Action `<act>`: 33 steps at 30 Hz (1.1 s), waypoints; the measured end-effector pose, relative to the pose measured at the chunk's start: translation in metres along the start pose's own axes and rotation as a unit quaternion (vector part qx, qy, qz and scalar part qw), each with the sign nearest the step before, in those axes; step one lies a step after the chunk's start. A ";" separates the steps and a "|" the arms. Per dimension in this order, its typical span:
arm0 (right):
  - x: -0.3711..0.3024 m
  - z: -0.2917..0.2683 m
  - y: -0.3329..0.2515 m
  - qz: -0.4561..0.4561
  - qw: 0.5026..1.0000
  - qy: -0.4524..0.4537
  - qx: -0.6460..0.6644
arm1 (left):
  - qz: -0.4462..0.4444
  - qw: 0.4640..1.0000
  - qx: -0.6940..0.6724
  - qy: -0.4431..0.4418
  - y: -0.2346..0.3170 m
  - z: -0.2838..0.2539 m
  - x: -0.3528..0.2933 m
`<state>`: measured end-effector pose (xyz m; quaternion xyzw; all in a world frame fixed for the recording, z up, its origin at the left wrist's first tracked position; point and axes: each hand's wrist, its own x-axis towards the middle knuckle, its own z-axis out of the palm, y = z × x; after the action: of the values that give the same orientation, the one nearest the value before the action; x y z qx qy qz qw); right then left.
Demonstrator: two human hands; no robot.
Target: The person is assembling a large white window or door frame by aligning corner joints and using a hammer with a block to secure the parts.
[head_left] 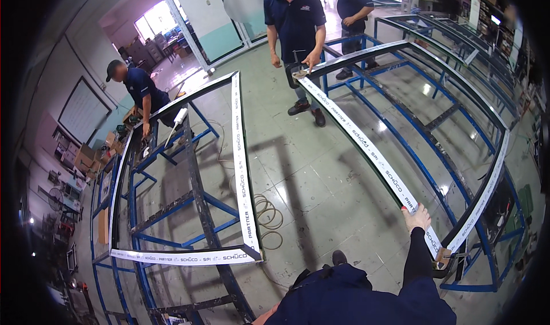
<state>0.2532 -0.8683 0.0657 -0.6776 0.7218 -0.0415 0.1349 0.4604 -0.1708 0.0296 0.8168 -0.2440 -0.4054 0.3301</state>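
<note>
My right hand (417, 218) grips the long near side of a large window frame (366, 144), close to its near corner. White printed film covers the frame's faces, and it lies on a blue metal stand. A clamp with a small wooden block (443, 258) sits at that near corner. Another clamp (295, 73) is fixed at the far left corner, where a co-worker's hand (312, 60) touches the frame. Only a bit of bare skin, likely my left arm, shows at the lower edge; my left hand is out of view.
To the left, a second film-covered frame (240, 164) lies on blue trestles (197, 199). A co-worker (143, 93) bends over its far side, near a white caulking gun (180, 117). A coiled hose (268, 222) lies on the floor between the frames. Another person (352, 7) stands behind.
</note>
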 end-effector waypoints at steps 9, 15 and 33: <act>0.009 0.011 0.004 -0.004 1.000 -0.002 -0.016 | 0.013 0.999 0.001 -0.032 0.002 -0.003 -0.003; 0.013 0.017 0.008 -0.003 1.000 -0.004 -0.023 | 0.035 0.998 0.011 -0.054 0.006 -0.011 0.007; 0.004 0.003 0.002 0.008 1.000 -0.010 0.001 | 0.112 0.981 0.068 -0.143 0.045 -0.049 0.064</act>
<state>0.2515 -0.8719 0.0616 -0.6717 0.7260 -0.0347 0.1433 0.5297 -0.2267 0.0533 0.7384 -0.4059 -0.4608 0.2788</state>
